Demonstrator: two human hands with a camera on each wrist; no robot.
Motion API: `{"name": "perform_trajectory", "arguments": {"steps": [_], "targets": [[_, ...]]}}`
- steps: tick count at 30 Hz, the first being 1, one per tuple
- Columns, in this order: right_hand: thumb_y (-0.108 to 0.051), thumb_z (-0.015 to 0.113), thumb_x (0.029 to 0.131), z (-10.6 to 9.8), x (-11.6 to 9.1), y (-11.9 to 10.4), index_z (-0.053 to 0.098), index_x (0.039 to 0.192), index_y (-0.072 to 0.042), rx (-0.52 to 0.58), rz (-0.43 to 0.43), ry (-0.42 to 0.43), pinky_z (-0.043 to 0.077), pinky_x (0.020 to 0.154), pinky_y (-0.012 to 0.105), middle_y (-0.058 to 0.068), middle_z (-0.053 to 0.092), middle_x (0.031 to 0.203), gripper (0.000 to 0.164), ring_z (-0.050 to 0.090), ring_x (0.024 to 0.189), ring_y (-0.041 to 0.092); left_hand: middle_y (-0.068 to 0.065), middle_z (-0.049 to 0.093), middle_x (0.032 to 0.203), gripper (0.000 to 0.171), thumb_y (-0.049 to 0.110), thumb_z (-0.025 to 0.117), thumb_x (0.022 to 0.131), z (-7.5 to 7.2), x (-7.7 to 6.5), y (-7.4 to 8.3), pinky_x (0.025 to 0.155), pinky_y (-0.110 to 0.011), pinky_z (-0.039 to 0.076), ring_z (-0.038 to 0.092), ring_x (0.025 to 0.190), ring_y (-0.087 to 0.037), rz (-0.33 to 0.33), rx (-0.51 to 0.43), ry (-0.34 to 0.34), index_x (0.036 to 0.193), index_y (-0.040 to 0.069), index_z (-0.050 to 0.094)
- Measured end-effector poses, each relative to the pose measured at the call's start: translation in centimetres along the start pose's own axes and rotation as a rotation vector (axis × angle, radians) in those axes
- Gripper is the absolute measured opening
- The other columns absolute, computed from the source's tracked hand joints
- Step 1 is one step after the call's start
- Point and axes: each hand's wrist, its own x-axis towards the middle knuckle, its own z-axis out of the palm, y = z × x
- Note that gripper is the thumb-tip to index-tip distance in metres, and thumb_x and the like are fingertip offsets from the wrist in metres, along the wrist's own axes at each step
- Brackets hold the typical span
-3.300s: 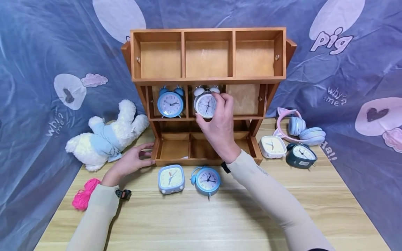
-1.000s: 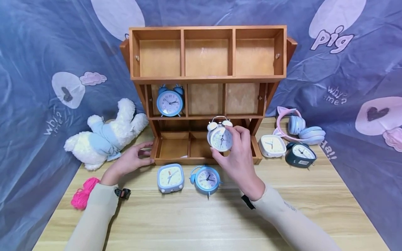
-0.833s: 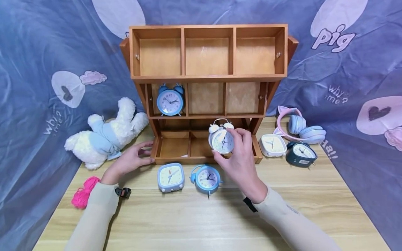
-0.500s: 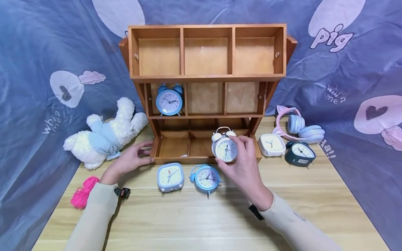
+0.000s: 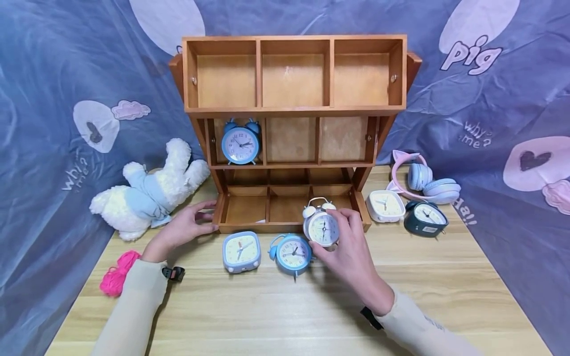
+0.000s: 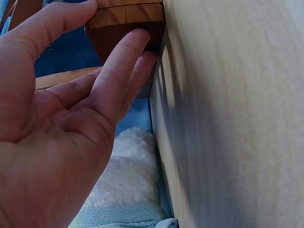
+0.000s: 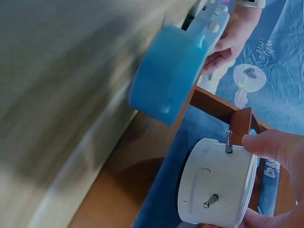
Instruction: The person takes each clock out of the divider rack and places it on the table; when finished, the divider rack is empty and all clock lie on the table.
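Observation:
My right hand [image 5: 356, 254] pinches a white twin-bell alarm clock [image 5: 322, 230] between thumb and fingers, holding it at the front edge of the wooden shelf [image 5: 294, 111]. Two small metal feet [image 7: 229, 142] show on its underside in the right wrist view. Just left of it, a round blue alarm clock [image 5: 294, 254] leans back on the table, beside a square blue clock [image 5: 242, 252]. At the shelf's lower left corner, my left hand [image 5: 184, 228] touches the wood with its thumb and extended fingers [image 6: 118, 71]. Another blue twin-bell clock [image 5: 240, 144] stands in the middle row's left compartment.
Right of the shelf are a white square clock [image 5: 386, 206], a dark green clock [image 5: 426, 218] and cat-ear headphones [image 5: 420, 178]. A white plush toy [image 5: 149, 193] and pink yarn [image 5: 119, 274] lie on the left. A printed blue cloth [image 5: 472, 113] hangs behind.
My right hand has taken the white alarm clock out of the middle compartment of the middle row and brought it down and forward, slightly right. My left hand has stayed at the shelf corner.

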Motion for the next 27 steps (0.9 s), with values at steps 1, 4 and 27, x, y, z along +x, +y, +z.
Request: {"name": "perform_trajectory", "arguments": {"steps": [1,4,27], "targets": [[-0.010,0.101,0.075,0.0,-0.1,0.1,0.064,0.143,0.002,-0.001,0.014,-0.011,0.056,0.103,0.058,0.025,0.054,0.136,0.079,0.060,0.121,0.041,-0.033,0.067,0.150,0.078,0.013,0.081,0.103,0.0,0.0,0.0,0.103,-0.031,0.058,0.069,0.138,-0.048,0.001,0.002,0.000,0.168,-0.005,0.042],[-0.010,0.101,0.075,-0.2,-0.5,0.2,0.064,0.143,0.001,-0.003,0.042,-0.038,0.056,0.104,0.059,0.025,0.054,0.137,0.079,0.061,0.122,0.041,-0.033,0.067,0.150,0.078,0.012,0.081,0.102,-0.1,0.0,0.0,0.103,-0.033,0.059,0.069,0.138,-0.048,0.008,-0.001,0.000,0.168,-0.006,0.042],[-0.014,0.101,0.076,-1.3,-2.3,2.5,0.065,0.144,0.006,-0.041,0.181,-0.197,0.057,0.106,0.058,0.020,0.057,0.135,0.080,0.066,0.122,0.039,-0.032,0.067,0.151,0.078,0.014,0.081,0.103,0.1,0.3,-0.6,0.110,-0.046,0.057,0.069,0.139,-0.047,-0.003,0.018,0.005,0.168,-0.003,0.042]]}}
